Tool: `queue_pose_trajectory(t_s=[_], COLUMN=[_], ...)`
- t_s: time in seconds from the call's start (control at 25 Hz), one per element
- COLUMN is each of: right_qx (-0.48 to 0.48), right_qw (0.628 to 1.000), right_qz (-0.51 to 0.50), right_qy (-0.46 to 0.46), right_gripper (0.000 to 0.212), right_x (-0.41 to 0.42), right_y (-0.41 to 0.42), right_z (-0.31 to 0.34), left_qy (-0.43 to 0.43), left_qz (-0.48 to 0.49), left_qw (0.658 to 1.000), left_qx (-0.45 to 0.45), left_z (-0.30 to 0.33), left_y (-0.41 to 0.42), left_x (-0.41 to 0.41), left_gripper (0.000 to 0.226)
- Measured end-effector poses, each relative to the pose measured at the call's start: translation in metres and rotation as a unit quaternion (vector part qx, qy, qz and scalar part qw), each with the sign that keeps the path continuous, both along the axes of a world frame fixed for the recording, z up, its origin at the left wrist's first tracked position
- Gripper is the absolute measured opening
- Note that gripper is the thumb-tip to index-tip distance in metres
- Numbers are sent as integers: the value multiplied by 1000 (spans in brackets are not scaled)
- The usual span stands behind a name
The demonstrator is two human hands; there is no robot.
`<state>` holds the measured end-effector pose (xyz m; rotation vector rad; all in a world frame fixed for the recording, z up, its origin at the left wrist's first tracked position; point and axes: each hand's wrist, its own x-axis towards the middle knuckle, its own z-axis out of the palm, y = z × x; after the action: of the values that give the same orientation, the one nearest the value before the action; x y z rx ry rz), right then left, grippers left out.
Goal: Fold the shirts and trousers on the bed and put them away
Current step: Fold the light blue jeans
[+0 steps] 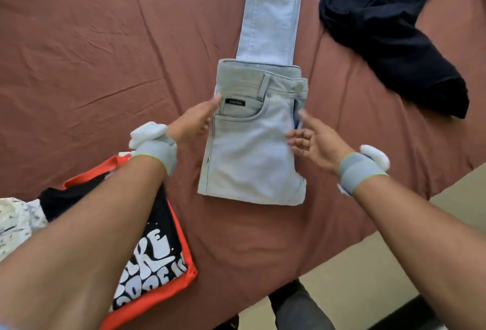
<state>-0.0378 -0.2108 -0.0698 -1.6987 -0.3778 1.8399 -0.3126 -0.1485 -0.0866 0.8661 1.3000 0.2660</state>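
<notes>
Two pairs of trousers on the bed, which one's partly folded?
The light blue jeans in the middle, waist end doubled over the legs, between both hands. The dark trousers at upper right lie loose and unfolded.

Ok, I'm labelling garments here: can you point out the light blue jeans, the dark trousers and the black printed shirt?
light blue jeans (252, 151): head view, folded upper panel.
dark trousers (394, 48): head view, middle of cloth.
black printed shirt (155, 256): head view, white lettering.

- One camera only, worn on the person's head, looking steeply down over both forearms onto the bed (79, 40).
- It sits close: the brown sheet fills most of the picture.
- The bed's near edge runs slantwise across the lower right, with floor (368, 264) beyond it.
- The wide lens bends the edges.
</notes>
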Motion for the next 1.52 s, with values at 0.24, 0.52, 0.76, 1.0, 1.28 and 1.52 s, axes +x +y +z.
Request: queue_pose_trajectory(t_s=[0.24,0.52,0.76,1.0,1.28,1.52], right_qx=[18,-14,-28,-65,115,129], right_qw=[976,962,953,908,956,950], right_qz=[72,141,209,279,73,128], right_qy=[-205,-232,-218,-306,-261,-253], right_gripper=[86,75,69,80,87,71], right_x=[-5,-18,-16,-31,-19,-7], right_y=[5,-29,-94,-209,-84,-73], right_z=[-78,-88,-75,-59,-88,-102], left_qy=[157,142,76,155,128,153], left_qz=[-32,-83,-113,-106,31,37], left_qw=[984,986,991,982,979,976], left_qx=[77,20,15,8,156,148], left_z=[-77,-79,-66,-54,-71,-85], left_y=[-19,-67,-149,-284,-137,-107], left_x=[1,-14,-26,-29,20,15], left_gripper=[81,72,54,62,63,57])
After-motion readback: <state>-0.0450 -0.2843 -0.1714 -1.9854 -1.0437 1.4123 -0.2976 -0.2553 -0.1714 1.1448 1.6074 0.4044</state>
